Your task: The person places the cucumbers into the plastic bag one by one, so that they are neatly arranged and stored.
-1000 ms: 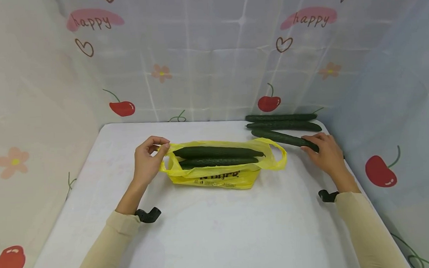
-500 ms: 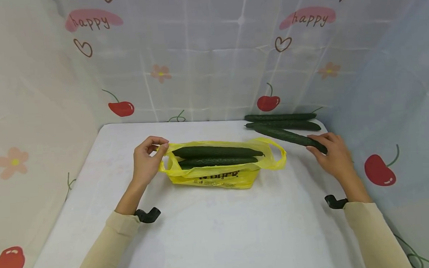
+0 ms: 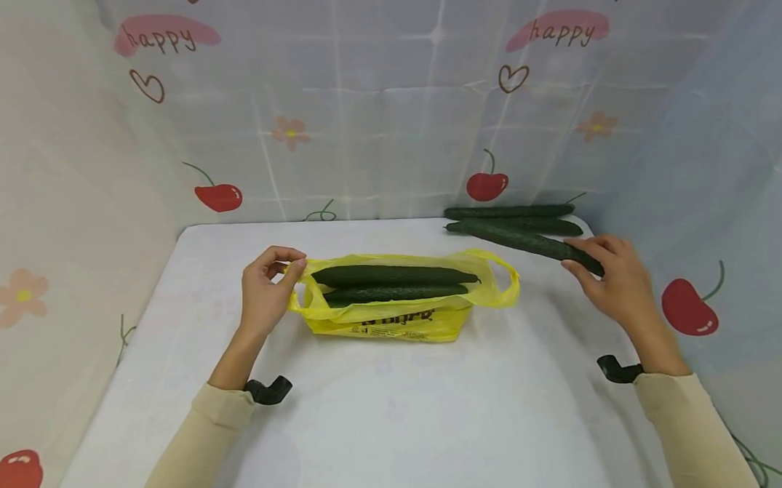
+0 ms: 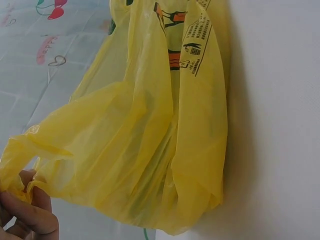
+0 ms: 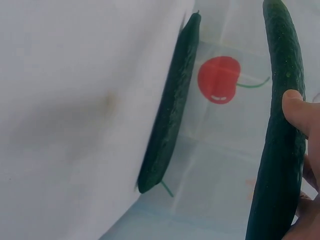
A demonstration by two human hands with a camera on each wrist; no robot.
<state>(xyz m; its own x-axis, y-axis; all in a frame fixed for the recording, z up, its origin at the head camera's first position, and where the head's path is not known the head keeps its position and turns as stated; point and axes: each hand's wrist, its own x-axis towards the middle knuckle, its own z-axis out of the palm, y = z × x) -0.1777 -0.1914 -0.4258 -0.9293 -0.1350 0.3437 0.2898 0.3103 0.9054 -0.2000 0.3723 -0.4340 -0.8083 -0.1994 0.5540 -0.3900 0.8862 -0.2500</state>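
A yellow plastic bag (image 3: pixel 385 331) lies on the table with its mouth spread, and two cucumbers (image 3: pixel 395 276) show inside it. My left hand (image 3: pixel 268 289) pinches the bag's left handle; in the left wrist view the fingers (image 4: pixel 35 220) grip the bunched plastic. At the right, my right hand (image 3: pixel 615 274) holds a dark green cucumber (image 3: pixel 528 242) near its right end, thumb on one side. In the right wrist view this cucumber (image 5: pixel 280 145) is raised off the table. Its left part overlaps one of two cucumbers (image 3: pixel 510 212) lying at the back.
The white table (image 3: pixel 392 419) runs up to a printed curtain (image 3: pixel 373 128) at the back and sides. The bag's right handle loop (image 3: pixel 507 286) stands loose toward the held cucumber. Black wrist mounts (image 3: pixel 269 391) sit on both forearms.
My right hand has moved right and slightly toward me, drawing its cucumber along and lifting it, so it now overlaps the cucumber behind. My left hand and the bag stay put.
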